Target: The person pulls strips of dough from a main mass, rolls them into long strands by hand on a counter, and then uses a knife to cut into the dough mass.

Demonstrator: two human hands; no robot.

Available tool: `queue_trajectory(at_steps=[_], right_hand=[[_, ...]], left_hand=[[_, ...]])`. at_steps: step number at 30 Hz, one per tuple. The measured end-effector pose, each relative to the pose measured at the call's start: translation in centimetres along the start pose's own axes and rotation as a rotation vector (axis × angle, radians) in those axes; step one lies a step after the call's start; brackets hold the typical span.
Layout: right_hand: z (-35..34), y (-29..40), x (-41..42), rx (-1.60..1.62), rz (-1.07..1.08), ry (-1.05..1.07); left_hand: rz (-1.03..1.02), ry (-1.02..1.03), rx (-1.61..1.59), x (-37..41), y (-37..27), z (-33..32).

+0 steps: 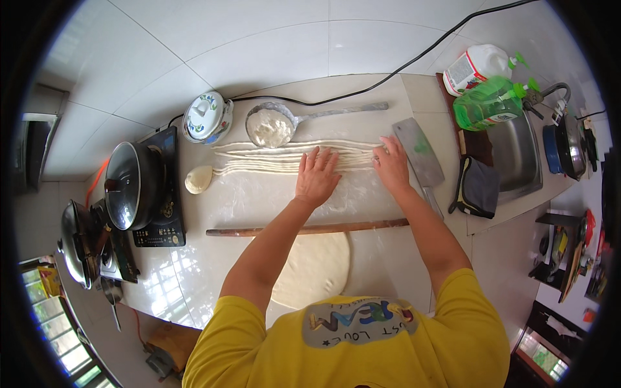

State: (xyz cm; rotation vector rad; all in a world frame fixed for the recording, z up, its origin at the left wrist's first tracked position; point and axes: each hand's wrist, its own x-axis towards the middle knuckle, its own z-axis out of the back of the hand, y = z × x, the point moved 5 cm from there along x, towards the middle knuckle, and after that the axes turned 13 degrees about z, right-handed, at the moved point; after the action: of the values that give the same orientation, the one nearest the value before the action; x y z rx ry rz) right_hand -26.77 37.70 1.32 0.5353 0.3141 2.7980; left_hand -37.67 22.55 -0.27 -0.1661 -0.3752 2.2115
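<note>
Long, thin dough strands [262, 162] lie side by side across the floured tiled counter. My left hand [318, 177] rests on the middle of them, palm down, with its fingers a little apart. At their right end is my right hand [392, 162], its thumb and fingers bent at the strand ends; whether it pinches any is unclear. A rounded lump of dough [198, 180] joins the strands' left end. Nearer my body, a wooden rolling pin [359, 226] lies crosswise, partly under my forearms. Just below it is a flat round dough sheet [315, 266], partly hidden by my left arm and shirt.
A metal ladle of flour [269, 127] and a lidded enamel pot [204, 118] stand behind the strands. A cleaver [418, 151] lies beside my right hand. Leftward, a lidded pan [131, 186] sits on an induction cooker [167, 194]. Soap bottles [490, 104] stand by the sink [516, 150].
</note>
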Motion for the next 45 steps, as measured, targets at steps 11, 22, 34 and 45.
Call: queue_trajectory(at_steps=[11,22,34,45], right_hand=[[5.4,-4.2,-12.2,-0.123,-0.51,0.172],[10.4,-5.5,-14.3,-0.131,-0.614,0.345],[17.8,-1.9,-18.9,0.39,-0.275,0.195],[11.5,7.2,-11.3,0.266,0.219,0.501]], left_hand=[[0.015,0.04,-0.144,-6.3,-2.6,2.7],[0.31,0.076,-0.08,-26.3,1.5,3.9],[0.515,0.173,0.193,-17.5,0.6,3.5],[0.52,-0.097,0.05,-20.9,0.1,2.0]])
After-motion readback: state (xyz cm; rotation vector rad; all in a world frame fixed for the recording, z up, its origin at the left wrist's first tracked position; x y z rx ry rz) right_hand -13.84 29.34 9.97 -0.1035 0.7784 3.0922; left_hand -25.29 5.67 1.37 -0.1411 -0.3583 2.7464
